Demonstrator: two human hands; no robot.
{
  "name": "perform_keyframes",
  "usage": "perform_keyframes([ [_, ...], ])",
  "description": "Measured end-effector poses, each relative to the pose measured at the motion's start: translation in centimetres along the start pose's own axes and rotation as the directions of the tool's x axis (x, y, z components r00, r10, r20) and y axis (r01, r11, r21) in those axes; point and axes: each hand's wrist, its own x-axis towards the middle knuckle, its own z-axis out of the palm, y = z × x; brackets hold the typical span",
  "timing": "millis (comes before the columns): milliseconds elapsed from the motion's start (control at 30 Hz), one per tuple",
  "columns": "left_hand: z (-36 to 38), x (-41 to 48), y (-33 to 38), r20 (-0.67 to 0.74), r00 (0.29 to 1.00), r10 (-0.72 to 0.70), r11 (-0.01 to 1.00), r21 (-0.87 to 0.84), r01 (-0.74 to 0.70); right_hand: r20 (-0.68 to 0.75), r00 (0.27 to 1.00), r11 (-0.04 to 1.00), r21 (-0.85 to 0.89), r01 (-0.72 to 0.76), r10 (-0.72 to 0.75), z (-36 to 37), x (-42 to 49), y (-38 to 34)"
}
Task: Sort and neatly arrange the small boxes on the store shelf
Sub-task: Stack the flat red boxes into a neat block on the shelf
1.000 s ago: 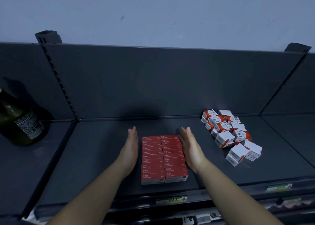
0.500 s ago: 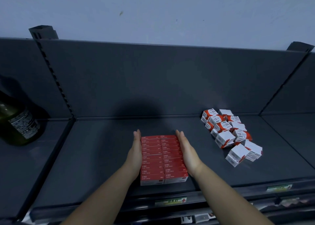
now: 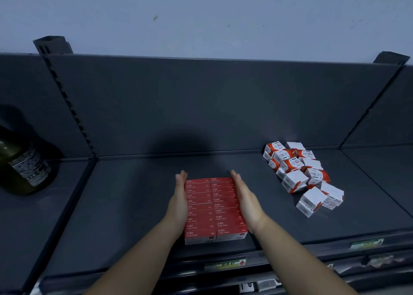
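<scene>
Left hand (image 3: 178,202), right hand (image 3: 246,202) press red boxes' (image 3: 213,209) edges.

Both bare forearms reach in from the near edge and draw closer together toward the far side. The left forearm (image 3: 138,256) comes from the near left and the right forearm (image 3: 297,254) from the near right. The left grip (image 3: 178,203) stands on its little-finger edge, palm facing right, with its fingers (image 3: 181,179) straight, held together and pointing far. The right grip (image 3: 245,202) mirrors it, palm facing left, its fingers (image 3: 236,180) also straight, together and pointing far. The two palms face each other. Each lies flat against one long side of the block of red boxes (image 3: 212,207) between them. Neither grip curls around anything.
</scene>
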Motion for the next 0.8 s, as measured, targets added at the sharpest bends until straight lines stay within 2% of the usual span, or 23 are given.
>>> perform_keyframes([
  [233,0.0,0.1,-0.2,-0.027,1.0,0.014,1.0,0.008,-0.013,-0.058,0.997,0.999,0.002,-0.042,0.042,0.3,-0.4,-0.3],
  [567,0.1,0.2,0.0,-0.021,1.0,0.02,0.998,0.052,-0.019,-0.055,0.998,0.998,-0.049,-0.03,0.028,0.6,-0.4,-0.4],
  [800,-0.3,0.6,-0.3,-0.016,1.0,0.022,0.996,0.082,-0.021,-0.097,0.993,0.99,-0.132,0.055,-0.068,0.6,-0.1,0.0],
])
